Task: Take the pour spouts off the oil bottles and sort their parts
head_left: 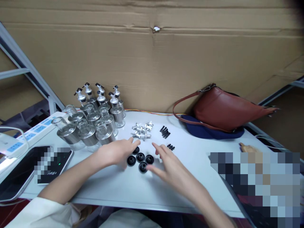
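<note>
Several round black stoppers [140, 157] lie in a cluster on the white table between my two hands. My left hand [118, 150] is at the cluster's left side, fingers stretched out and slightly blurred, partly covering the far stopper; whether it touches it I cannot tell. On the other side my right hand [167, 161] has thumb and fingers spread, the thumb tip beside the nearest stopper. Behind the stoppers lies a pile of silver pourer spouts [142, 130]. Thin black levers [165, 132] and small black pieces [170, 147] are grouped to its right.
Glass bottles with steel sleeves [86, 134] stand at the left; some at the back carry pourer tops [114, 98]. A power strip [35, 133], a phone [22, 171] and a black device [54, 166] lie further left. A brown bag [220, 109] rests on dark blue cloth [201, 129].
</note>
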`<state>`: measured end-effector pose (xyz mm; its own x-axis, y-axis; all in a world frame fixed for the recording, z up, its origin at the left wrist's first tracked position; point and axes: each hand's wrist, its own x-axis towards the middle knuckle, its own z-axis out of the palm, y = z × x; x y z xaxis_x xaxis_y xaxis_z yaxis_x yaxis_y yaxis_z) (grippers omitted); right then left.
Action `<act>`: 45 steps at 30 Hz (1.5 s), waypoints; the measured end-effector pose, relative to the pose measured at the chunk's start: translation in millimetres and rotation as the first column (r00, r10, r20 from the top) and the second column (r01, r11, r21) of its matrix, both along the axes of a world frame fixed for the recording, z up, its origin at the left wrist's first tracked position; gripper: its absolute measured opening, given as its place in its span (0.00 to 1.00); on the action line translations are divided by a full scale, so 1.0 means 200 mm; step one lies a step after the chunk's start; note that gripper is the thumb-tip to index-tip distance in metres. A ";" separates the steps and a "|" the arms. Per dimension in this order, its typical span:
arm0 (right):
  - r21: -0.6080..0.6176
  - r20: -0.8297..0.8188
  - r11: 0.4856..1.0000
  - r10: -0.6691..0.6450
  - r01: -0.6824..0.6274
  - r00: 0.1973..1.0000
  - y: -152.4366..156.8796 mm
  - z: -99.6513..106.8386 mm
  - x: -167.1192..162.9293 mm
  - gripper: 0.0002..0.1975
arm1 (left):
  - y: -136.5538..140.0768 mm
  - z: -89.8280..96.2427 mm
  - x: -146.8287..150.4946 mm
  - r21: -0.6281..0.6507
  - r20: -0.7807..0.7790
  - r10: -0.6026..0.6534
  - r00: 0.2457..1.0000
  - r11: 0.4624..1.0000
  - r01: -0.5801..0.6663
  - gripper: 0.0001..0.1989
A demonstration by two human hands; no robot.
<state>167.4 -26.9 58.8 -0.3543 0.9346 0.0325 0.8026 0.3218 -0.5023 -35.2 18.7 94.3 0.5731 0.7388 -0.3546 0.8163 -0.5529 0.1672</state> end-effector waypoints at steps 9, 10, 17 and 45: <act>0.212 -0.071 0.951 -0.213 0.224 0.974 -0.15 -0.38 -0.13 0.29 | 0.08 -0.02 0.05 -0.210 -0.147 0.003 0.989 0.977 -0.034 0.39; 0.231 -0.074 0.949 -0.203 0.215 0.976 -0.14 -0.39 -0.13 0.29 | 0.08 -0.02 0.05 -0.225 -0.140 -0.011 0.990 0.974 -0.021 0.38; 0.312 -0.114 0.931 -0.161 0.189 0.980 -0.15 -0.43 -0.12 0.25 | 0.08 0.00 0.05 -0.251 -0.125 -0.046 0.991 0.968 0.013 0.27; 0.178 -0.454 0.984 0.084 -0.002 0.887 0.42 0.22 -0.31 0.18 | 0.42 0.42 -0.62 0.285 0.449 0.573 0.686 0.635 -0.718 0.25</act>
